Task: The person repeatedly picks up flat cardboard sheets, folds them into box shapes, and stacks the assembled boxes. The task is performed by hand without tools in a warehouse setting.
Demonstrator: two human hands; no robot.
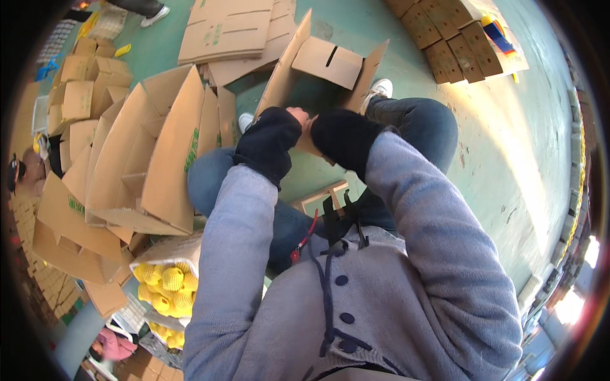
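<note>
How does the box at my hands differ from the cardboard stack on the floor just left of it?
The box is opened out, walls and flaps raised; the stack lies folded flat. The stack shows green print; the box's visible sides show none. Both are brown cardboard.

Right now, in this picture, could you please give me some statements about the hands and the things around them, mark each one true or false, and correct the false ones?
1. The left hand and right hand are close together at the open cardboard box. True.
2. The cuffs are white. False: the cuffs are black.
3. A flat cardboard stack lies farther away than the hands. True.
4. The yellow netting is on the person's right. False: the yellow netting is on the left.
</note>
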